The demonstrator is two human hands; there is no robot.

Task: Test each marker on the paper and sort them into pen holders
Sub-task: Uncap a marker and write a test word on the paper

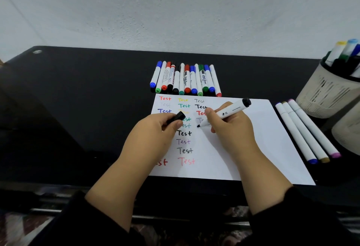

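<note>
1. The right hand [229, 123] grips a white marker [231, 112] with a black end, fingers curled round the barrel; its black tip touches the paper [253, 138] just below a faint, half-written word.
2. The left hand [155, 128] rests on the left part of the paper, thumb and fingers pinching the black cap [178, 117].
3. The paper lies near the front edge of the black table [78, 109], right of the middle. The word "Test" is written on it many times in columns: red, yellow, green, blue, black and purple.
4. A row of markers [185, 79] lies side by side just beyond the far edge of the paper, with blue, green, red and black caps.
5. Three white markers [305, 130] lie together just beside the right edge of the paper, their near ends blue, ochre and pink.
6. A pale mesh pen holder [327, 93] stands at the right edge of the table with several markers upright in it.
7. A second pale holder [348, 132] shows partly at the right edge, nearer the front; what it contains cannot be told.
</note>
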